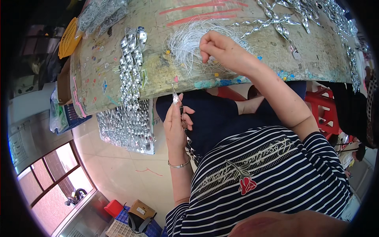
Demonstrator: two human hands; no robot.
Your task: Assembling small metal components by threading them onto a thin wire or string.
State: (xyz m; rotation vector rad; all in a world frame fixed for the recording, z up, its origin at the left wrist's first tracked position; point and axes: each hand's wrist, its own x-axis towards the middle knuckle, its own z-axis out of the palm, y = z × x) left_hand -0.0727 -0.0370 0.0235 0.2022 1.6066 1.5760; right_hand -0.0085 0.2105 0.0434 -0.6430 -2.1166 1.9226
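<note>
My left hand (175, 120), with a bracelet at its wrist, is below the table's near edge. Its thumb and fingertips pinch the pointed end of a shiny silver twisted strip (175, 97); part of the strip shows along the wrist. Over a loose heap of white string (185, 45) on the table is my right hand (223, 51). Its fingers are curled and pressed together; whether a string is between them is too fine to tell. To the left, a bundle of silver twisted strips (131, 65) lies across the table and hangs over its edge.
The worn table (156, 75) has red tape lines and coloured specks. More silver strips (282, 19) lie far right. A yellow basket (69, 37) and wrapped silver bundles (104, 15) are far left. Red stools (321, 108) stand at the right, boxes (142, 209) on the floor lower left.
</note>
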